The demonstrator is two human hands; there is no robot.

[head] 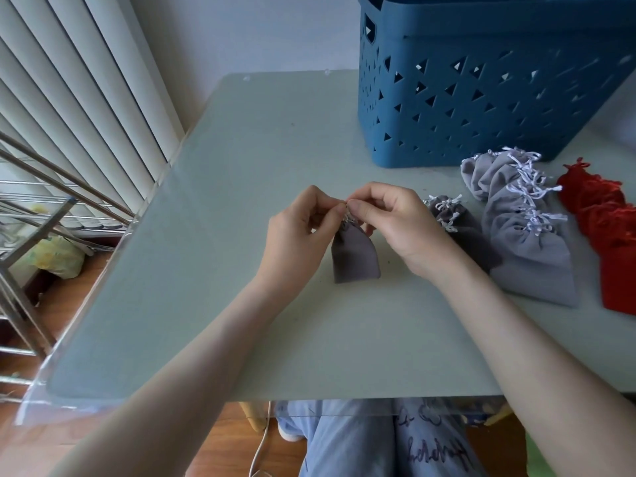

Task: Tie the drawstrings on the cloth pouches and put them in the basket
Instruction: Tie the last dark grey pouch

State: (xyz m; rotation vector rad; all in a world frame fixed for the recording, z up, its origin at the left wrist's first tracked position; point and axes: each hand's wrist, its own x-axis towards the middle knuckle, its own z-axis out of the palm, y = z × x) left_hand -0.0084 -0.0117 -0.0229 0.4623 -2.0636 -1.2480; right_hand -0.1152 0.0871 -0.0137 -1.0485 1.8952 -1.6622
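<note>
Filling the far right corner of a pale green table (241,321), a blue basket (481,108) stands beyond heaps of light grey pouches (526,242) and red pouches (612,242) along the right edge. At the table's middle rests one dark grey pouch (356,259), its long axis running from a flat bottom nearest the person to a gathered neck pointing away. The left hand (299,242) and right hand (399,222) meet at that neck, each pinching the pale drawstring (348,218) with curled fingers. The basket lies off to the right, so the right hand looks nearer for the drop.
</note>
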